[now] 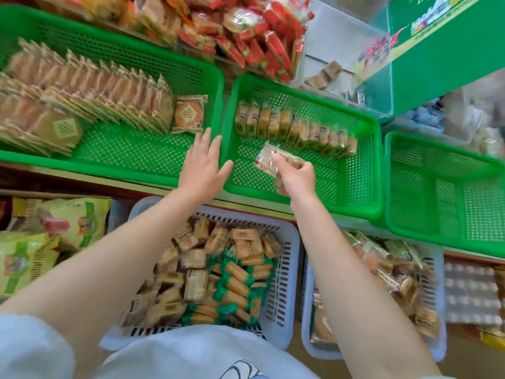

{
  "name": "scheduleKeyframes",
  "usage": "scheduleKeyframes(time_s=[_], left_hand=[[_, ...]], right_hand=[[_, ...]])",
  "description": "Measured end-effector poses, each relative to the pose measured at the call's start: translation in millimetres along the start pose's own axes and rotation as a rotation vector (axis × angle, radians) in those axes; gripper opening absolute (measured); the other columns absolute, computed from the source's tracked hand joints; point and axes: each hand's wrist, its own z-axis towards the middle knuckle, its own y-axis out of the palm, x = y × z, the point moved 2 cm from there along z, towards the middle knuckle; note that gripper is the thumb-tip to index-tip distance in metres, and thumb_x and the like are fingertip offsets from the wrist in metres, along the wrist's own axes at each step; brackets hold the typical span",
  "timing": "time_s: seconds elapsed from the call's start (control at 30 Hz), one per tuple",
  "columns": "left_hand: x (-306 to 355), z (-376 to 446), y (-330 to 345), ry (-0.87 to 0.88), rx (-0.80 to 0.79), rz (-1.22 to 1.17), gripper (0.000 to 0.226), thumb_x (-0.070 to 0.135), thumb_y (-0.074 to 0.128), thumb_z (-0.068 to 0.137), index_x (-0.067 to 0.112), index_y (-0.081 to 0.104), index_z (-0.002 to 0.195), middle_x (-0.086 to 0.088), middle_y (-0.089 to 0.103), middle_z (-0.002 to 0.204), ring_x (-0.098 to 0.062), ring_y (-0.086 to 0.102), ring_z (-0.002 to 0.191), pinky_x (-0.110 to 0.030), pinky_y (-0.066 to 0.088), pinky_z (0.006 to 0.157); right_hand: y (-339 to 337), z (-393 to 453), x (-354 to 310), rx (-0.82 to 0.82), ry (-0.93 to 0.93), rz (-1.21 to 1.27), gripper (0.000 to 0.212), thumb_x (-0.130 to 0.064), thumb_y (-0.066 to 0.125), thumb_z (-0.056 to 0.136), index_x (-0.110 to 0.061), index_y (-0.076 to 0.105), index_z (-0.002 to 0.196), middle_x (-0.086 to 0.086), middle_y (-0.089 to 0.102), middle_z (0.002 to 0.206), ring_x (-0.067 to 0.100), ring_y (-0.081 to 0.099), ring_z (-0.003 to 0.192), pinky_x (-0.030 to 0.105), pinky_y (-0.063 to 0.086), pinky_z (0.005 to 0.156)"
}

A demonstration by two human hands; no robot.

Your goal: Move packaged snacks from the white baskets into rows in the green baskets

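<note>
A small clear-wrapped snack packet [276, 161] sits just right of the frame's centre, pinched in the curled fingers [278, 160] of the right hand [296, 179]. It is held above the open mesh floor of the middle green basket [355, 187]. Beyond it, toward the top of that basket, one row of tan packets [295, 131] stands on edge, running from the basket's upper left down toward the right.

The left hand [203, 162] is flat, fingers straight and spread, holding nothing. It hovers over the divide between the middle basket and the left green basket [136, 162], which already carries long rows of flat packets.

The step in hand appears to be placement: the packet is out of the white basket [284, 269] at lower centre and is about to be set down. The next move likely calls for turning it upright and lowering it into the bare space on the near side of the standing row, to start a second line parallel to it without toppling its neighbours. A second white basket [437, 348] at lower right and a green basket [448, 231] at far right wait beyond.
</note>
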Motion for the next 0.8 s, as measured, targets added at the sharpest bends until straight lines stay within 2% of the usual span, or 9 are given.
scheduleKeyframes(time_s=[0.03, 0.1, 0.17, 0.27, 0.33, 0.43, 0.53, 0.63, 0.8], left_hand=[[-3.0, 5.7, 4.2, -0.009, -0.036, 0.023, 0.072, 0.052, 0.036, 0.104, 0.023, 0.003, 0.161, -0.008, -0.004, 0.168, -0.032, 0.02, 0.151, -0.049, 0.029, 0.119], [-4.5, 13.9, 5.8, -0.035, -0.087, 0.048, 0.074, 0.059, 0.032, 0.102, 0.036, -0.011, 0.158, -0.014, 0.003, 0.167, -0.038, 0.058, 0.118, -0.045, 0.056, 0.083], [-3.8, 18.3, 1.9, -0.059, -0.106, 0.041, 0.073, 0.062, 0.029, 0.101, 0.042, -0.016, 0.155, -0.02, 0.016, 0.164, -0.037, 0.065, 0.098, -0.037, 0.052, 0.062], [-6.1, 21.8, 1.5, -0.047, -0.063, 0.042, 0.071, 0.062, 0.028, 0.101, 0.043, -0.015, 0.155, -0.022, 0.025, 0.161, -0.038, 0.065, 0.095, -0.038, 0.053, 0.062], [-6.7, 23.2, 2.9, -0.042, -0.05, 0.051, 0.071, 0.061, 0.028, 0.101, 0.043, -0.015, 0.155, -0.021, 0.027, 0.16, -0.038, 0.065, 0.099, -0.039, 0.054, 0.065], [-7.5, 24.1, 3.7, -0.037, -0.043, 0.057, 0.071, 0.059, 0.028, 0.102, 0.043, -0.015, 0.155, -0.02, 0.027, 0.161, -0.038, 0.064, 0.104, -0.039, 0.053, 0.064], [-8.3, 24.9, 4.2, -0.028, -0.034, 0.059, 0.07, 0.059, 0.028, 0.102, 0.043, -0.016, 0.155, -0.019, 0.026, 0.161, -0.037, 0.064, 0.102, -0.037, 0.052, 0.061], [-7.5, 23.5, 5.7, -0.032, -0.041, 0.059, 0.072, 0.059, 0.03, 0.101, 0.043, -0.017, 0.154, -0.019, 0.025, 0.162, -0.037, 0.063, 0.106, -0.037, 0.051, 0.063], [-8.6, 23.8, 5.3, -0.043, -0.055, 0.046, 0.079, 0.053, 0.04, 0.099, 0.045, -0.017, 0.154, -0.019, 0.023, 0.162, -0.036, 0.062, 0.108, -0.033, 0.046, 0.061]], right_hand=[[8.9, 13.5, -2.2, -0.012, 0.018, -0.066, 0.052, -0.049, 0.076, 0.082, -0.019, 0.049, 0.113, 0.007, 0.064, 0.114, 0.022, 0.071, 0.083, 0.029, 0.055, 0.054], [27.0, 35.3, -6.5, -0.008, 0.045, -0.179, 0.062, -0.048, 0.077, 0.082, -0.013, 0.047, 0.123, 0.007, 0.06, 0.117, 0.021, 0.071, 0.079, 0.035, 0.062, 0.063], [44.0, 54.7, -11.0, 0.005, 0.06, -0.229, 0.077, -0.047, 0.079, 0.081, -0.009, 0.042, 0.137, 0.01, 0.053, 0.128, 0.023, 0.067, 0.092, 0.036, 0.064, 0.07], [69.9, 79.2, -21.1, 0.009, 0.006, -0.236, 0.087, -0.051, 0.077, 0.081, -0.005, 0.039, 0.144, 0.015, 0.048, 0.144, 0.032, 0.058, 0.121, 0.037, 0.054, 0.094], [87.9, 88.6, -23.9, -0.05, -0.022, -0.196, 0.077, -0.054, 0.076, 0.08, -0.006, 0.05, 0.135, 0.012, 0.057, 0.138, 0.029, 0.062, 0.117, 0.042, 0.049, 0.102], [103.5, 94.5, -12.3, -0.052, 0.014, -0.144, 0.064, -0.053, 0.075, 0.079, -0.012, 0.055, 0.125, 0.009, 0.064, 0.126, 0.028, 0.067, 0.107, 0.046, 0.053, 0.099], [108.0, 94.1, -0.7, -0.079, 0.136, -0.132, 0.092, -0.07, 0.065, 0.076, -0.014, 0.044, 0.146, 0.008, 0.053, 0.145, 0.033, 0.059, 0.123, 0.05, 0.051, 0.101], [116.7, 91.3, -1.5, -0.183, 0.189, -0.062, 0.099, -0.072, 0.063, 0.08, -0.014, 0.031, 0.153, 0.005, 0.048, 0.148, 0.03, 0.055, 0.127, 0.05, 0.048, 0.104], [132.8, 121.4, -4.3, -0.192, 0.167, 0.067, 0.131, -0.084, 0.074, 0.033, -0.012, 0.048, 0.14, 0.01, 0.067, 0.126, 0.033, 0.068, 0.107, 0.048, 0.058, 0.091]])
